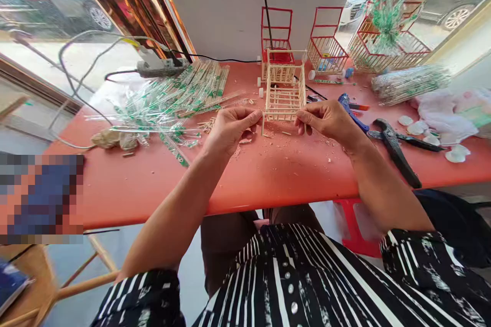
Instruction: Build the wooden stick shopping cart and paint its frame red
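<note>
Between my two hands, a thin wooden stick frame (263, 125) spans crosswise, with short legs hanging down at its ends. My left hand (236, 125) is closed, thumb and fingers pinching its left corner. On the other side my right hand (324, 117) is closed too, pinching its right end. Just behind the fingers stands a small cart (286, 93) built of pale wooden sticks, with white round wheels on its left. Whether the held frame touches the cart I cannot tell. Wood crumbs and short stick pieces (286, 133) lie beneath my hands.
Wrapped chopsticks (207, 82) and torn wrappers (149, 112) cover the left. Red-and-pale stick carts (328, 53) stand at the back. A blue glue gun (351, 112), dark pliers (397, 153) and white discs (456, 153) lie right. A power strip (161, 67) trails cables.
</note>
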Demonstrator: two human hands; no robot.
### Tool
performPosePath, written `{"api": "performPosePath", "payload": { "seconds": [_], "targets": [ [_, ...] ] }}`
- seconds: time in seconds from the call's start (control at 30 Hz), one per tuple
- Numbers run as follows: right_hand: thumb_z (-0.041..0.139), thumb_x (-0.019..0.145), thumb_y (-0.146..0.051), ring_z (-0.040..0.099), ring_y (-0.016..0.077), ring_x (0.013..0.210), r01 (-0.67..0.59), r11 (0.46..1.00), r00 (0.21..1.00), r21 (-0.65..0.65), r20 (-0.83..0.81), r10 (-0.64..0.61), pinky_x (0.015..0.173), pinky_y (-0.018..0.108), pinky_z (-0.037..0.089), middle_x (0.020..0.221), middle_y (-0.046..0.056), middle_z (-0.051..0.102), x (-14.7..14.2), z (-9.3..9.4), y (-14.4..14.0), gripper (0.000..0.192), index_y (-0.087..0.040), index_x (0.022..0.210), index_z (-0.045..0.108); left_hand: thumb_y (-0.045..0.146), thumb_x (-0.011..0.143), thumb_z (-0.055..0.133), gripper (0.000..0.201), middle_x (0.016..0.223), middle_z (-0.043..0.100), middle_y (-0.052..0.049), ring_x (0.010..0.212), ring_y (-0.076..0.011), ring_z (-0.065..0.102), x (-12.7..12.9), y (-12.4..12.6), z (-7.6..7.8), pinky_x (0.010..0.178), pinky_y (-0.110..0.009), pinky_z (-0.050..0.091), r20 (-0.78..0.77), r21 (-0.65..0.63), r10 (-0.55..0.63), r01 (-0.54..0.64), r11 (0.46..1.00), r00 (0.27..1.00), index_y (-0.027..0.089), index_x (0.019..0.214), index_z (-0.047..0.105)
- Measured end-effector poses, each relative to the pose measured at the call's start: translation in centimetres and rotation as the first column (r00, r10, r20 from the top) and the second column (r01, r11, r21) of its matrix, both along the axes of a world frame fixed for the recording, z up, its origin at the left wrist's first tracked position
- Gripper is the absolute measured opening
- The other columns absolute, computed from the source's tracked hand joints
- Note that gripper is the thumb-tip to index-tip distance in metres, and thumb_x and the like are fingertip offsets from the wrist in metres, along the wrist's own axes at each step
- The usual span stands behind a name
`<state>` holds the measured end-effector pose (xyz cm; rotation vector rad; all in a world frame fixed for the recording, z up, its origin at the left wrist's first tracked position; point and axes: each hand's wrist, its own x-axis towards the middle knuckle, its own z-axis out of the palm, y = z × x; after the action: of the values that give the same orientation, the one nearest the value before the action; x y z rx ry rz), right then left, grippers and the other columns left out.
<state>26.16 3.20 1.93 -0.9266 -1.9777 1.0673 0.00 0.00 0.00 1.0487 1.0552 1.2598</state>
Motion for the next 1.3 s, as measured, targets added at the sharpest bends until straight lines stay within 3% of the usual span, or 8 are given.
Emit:
{"api": "performPosePath", "payload": {
  "seconds": [0.43, 0.73, 0.93, 1.1, 1.23, 1.3],
  "targets": [
    [0.082, 0.095, -0.064, 0.063, 0.0109, 0.054, 0.011, 1.000, 1.000, 0.014, 0.015, -0.012, 0.054, 0.026, 0.050, 0.065, 0.005, 0.076, -0.01, 0.48, -0.16, 0.051, -0.017, 0.076, 0.079, 0.043, 0.071, 0.103, 0.039, 0.060, 0.064, 0.000, 0.049, -0.0063, 0.051, 0.28, -0.20, 0.42, 0.046, -0.020, 0.041, -0.074, 0.055, 0.027, -0.023, 0.998, 0.997, 0.013, 0.075, 0.079],
    [0.081, 0.094, -0.068, 0.062, 0.0117, 0.054, 0.005, 1.000, 1.000, 0.000, 0.029, -0.005, 0.055, 0.028, 0.049, 0.066, 0.006, 0.077, -0.19, 0.11, -0.17, 0.053, -0.017, 0.077, 0.079, 0.032, 0.071, 0.100, 0.031, 0.057, 0.061, 0.001, 0.048, -0.0057, 0.047, 0.47, -0.12, 0.08, 0.045, -0.021, 0.038, -0.065, 0.040, 0.036, -0.034, 0.999, 0.997, 0.013, 0.070, 0.077],
    [0.060, 0.100, -0.082, 0.064, 0.0127, 0.056, 0.024, 0.998, 0.999, -0.053, 0.031, -0.022, 0.053, 0.027, 0.044, 0.066, 0.011, 0.077, -0.13, 0.45, -0.42, 0.073, -0.017, 0.069, 0.075, 0.029, 0.073, 0.097, 0.027, 0.056, 0.060, 0.001, 0.048, -0.0061, 0.049, 0.49, -0.09, 0.13, 0.046, -0.019, 0.039, -0.037, 0.008, 0.048, -0.048, 0.999, 0.998, 0.013, 0.068, 0.075],
    [0.084, 0.090, -0.070, 0.063, 0.0118, 0.056, 0.026, 0.999, 1.000, -0.040, 0.014, -0.026, 0.057, 0.027, 0.048, 0.069, 0.007, 0.079, -0.06, 0.62, -0.21, 0.053, -0.018, 0.081, 0.081, 0.035, 0.074, 0.099, 0.032, 0.058, 0.062, 0.000, 0.048, -0.0062, 0.050, 0.39, -0.13, 0.14, 0.045, -0.020, 0.039, -0.018, 0.019, 0.041, -0.041, 0.999, 0.999, 0.013, 0.069, 0.076],
    [0.085, 0.091, -0.066, 0.062, 0.0110, 0.056, 0.043, 0.999, 0.999, -0.031, -0.012, -0.043, 0.057, 0.027, 0.050, 0.068, 0.005, 0.078, 0.00, 0.57, -0.06, 0.050, -0.018, 0.078, 0.081, 0.043, 0.076, 0.100, 0.036, 0.071, 0.071, -0.004, 0.053, -0.0070, 0.056, 0.45, -0.20, 0.09, 0.045, -0.019, 0.039, 0.017, 0.047, 0.042, -0.043, 0.998, 0.999, 0.013, 0.079, 0.080],
    [0.085, 0.090, -0.068, 0.062, 0.0109, 0.055, 0.043, 0.999, 0.999, -0.033, -0.008, -0.043, 0.057, 0.027, 0.050, 0.068, 0.005, 0.078, 0.01, 0.46, -0.01, 0.052, -0.017, 0.078, 0.081, 0.046, 0.076, 0.100, 0.038, 0.068, 0.070, -0.003, 0.052, -0.0075, 0.056, 0.53, -0.19, 0.04, 0.044, -0.020, 0.039, -0.013, 0.048, 0.047, -0.047, 0.998, 0.999, 0.013, 0.078, 0.080]
  ]
}}
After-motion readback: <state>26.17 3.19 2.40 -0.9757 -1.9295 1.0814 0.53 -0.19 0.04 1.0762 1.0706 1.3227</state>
